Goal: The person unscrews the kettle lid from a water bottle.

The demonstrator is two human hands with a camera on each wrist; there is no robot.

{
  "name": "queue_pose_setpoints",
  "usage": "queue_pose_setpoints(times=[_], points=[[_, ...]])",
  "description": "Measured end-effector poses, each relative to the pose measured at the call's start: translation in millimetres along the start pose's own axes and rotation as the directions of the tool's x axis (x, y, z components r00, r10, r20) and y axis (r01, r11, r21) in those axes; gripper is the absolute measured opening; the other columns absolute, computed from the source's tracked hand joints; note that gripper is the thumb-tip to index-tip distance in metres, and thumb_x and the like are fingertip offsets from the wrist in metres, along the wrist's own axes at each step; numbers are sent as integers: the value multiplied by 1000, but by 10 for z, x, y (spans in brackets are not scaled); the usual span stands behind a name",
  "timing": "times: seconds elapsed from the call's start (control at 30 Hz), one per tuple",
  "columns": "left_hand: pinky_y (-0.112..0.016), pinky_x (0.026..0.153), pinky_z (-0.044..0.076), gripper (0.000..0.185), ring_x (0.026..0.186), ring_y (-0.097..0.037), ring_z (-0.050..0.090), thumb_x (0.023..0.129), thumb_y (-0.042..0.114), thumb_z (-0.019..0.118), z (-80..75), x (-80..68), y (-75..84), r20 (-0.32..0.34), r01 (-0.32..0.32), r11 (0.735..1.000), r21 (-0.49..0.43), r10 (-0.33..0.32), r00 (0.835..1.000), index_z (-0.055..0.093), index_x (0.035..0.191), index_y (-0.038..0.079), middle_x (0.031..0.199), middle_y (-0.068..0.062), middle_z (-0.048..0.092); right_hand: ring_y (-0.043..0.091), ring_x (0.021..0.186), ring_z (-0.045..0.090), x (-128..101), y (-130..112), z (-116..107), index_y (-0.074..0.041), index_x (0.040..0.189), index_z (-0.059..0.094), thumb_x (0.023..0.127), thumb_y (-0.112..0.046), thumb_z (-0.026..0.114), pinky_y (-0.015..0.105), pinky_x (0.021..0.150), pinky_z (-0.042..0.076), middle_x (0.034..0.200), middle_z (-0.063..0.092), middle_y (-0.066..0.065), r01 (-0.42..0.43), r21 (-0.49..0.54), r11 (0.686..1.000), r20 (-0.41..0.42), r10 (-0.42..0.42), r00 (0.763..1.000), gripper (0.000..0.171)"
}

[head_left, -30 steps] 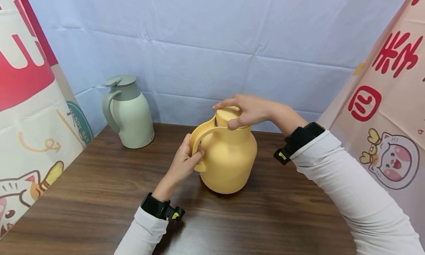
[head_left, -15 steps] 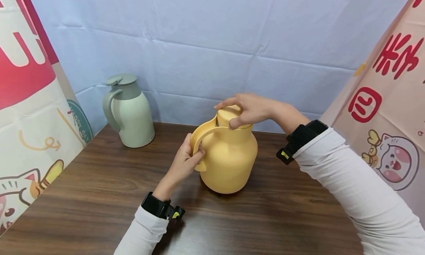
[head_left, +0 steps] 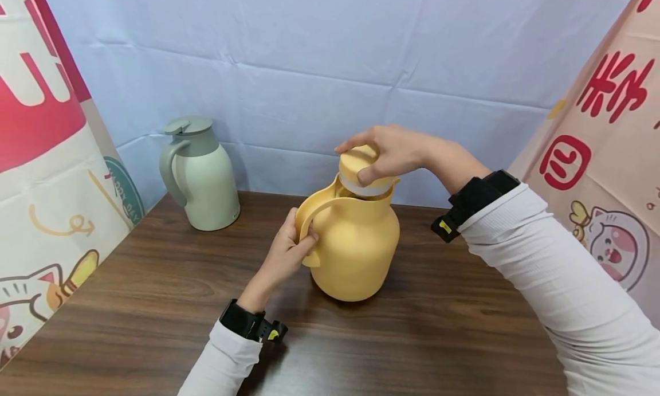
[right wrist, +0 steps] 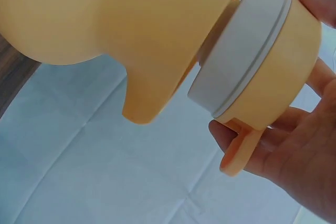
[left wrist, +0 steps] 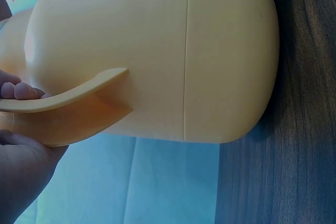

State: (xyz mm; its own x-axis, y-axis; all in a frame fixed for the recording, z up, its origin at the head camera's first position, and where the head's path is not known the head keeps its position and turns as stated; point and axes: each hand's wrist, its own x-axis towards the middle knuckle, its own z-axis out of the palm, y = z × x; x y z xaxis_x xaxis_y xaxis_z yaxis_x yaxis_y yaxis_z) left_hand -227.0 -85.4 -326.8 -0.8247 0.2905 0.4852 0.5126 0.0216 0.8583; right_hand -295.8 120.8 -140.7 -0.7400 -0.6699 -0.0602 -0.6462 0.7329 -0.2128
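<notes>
A yellow thermos jug point(head_left: 356, 247) stands upright on the wooden table point(head_left: 154, 304). My left hand point(head_left: 289, 244) grips its handle point(left wrist: 63, 98), fingers wrapped round it in the left wrist view. With its fingers and thumb, my right hand point(head_left: 389, 155) holds the jug's yellow lid point(head_left: 356, 164) just above the mouth. The right wrist view shows the lid's pale grey lower ring point(right wrist: 239, 51) partly out of the neck, a small tab point(right wrist: 241, 153) on its side, and the jug's spout point(right wrist: 147, 98) close by. The jug's inside is hidden.
A pale green thermos jug point(head_left: 206, 181) with a grey-green lid stands at the back left of the table. A light blue cloth point(head_left: 309, 69) hangs behind, and printed cloths point(head_left: 46, 155) hang at both sides.
My right hand has risen with the lid, which was seated in the jug's neck and now sits above it, its grey ring exposed. The left hand and the jug have stayed in place.
</notes>
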Motion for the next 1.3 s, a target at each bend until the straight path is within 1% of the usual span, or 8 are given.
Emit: queue_pose_setpoints(times=[0.33,0.57,0.73,0.9,1.0,1.13,1.2,1.3], points=[[-27,50,36,11,56,-17,40,92,-7,44,5,15,4,14,-1,1000,-20,1,1000,35,98,-4,69,-9,39,25,101,46,-60,27,-26,-26,132,53,75,-21,65,40,78,38,132,47,7,-10,-4,1000,-5,9,1000,58],[-27,51,36,13,57,-16,39,92,-6,44,22,17,3,23,26,999,-47,-24,999,33,100,-7,68,-7,38,25,103,44,-220,33,-144,-25,133,52,78,-18,64,41,79,38,131,47,6,-24,33,999,-11,24,1000,58],[-27,53,37,13,59,-17,41,91,-7,45,20,19,7,4,14,999,-33,-14,1000,35,99,-6,71,-8,40,24,100,44,-351,56,-241,-23,134,51,79,-19,65,40,77,37,126,49,7,-37,17,999,-32,38,999,57],[-27,53,37,12,59,-17,41,92,-6,45,2,15,1,1,15,999,-30,-15,1000,36,99,-3,72,-9,40,25,99,44,-465,107,-319,-24,135,50,80,-20,66,40,77,38,124,49,9,-87,3,996,-46,87,995,57],[-27,54,37,12,60,-17,41,92,-6,45,-15,8,-1,-2,32,999,-29,-32,999,35,99,-2,72,-9,40,25,101,45,-513,145,-339,-23,135,50,80,-20,67,40,78,38,126,48,10,-88,-2,996,-52,88,995,57],[-26,54,36,14,60,-17,40,92,-6,45,-11,7,-1,-6,45,998,-35,-45,999,34,100,-5,73,-8,39,26,99,46,-574,206,-337,-21,135,50,80,-22,69,40,75,38,124,50,12,-77,-24,997,-62,76,995,58],[-26,54,36,14,60,-16,40,91,-6,45,-8,9,-3,-7,42,999,-33,-43,999,35,100,-4,73,-9,38,26,97,46,-596,239,-332,-21,135,49,80,-22,69,40,74,38,122,51,13,-86,-28,996,-66,84,994,58],[-27,52,36,15,60,-18,40,92,-2,47,-14,27,-147,-12,21,999,-25,-21,1000,35,101,-2,73,-11,38,26,94,47,-633,296,-315,-20,134,49,80,-23,69,39,73,38,119,52,13,-103,-44,994,-76,99,992,58]])
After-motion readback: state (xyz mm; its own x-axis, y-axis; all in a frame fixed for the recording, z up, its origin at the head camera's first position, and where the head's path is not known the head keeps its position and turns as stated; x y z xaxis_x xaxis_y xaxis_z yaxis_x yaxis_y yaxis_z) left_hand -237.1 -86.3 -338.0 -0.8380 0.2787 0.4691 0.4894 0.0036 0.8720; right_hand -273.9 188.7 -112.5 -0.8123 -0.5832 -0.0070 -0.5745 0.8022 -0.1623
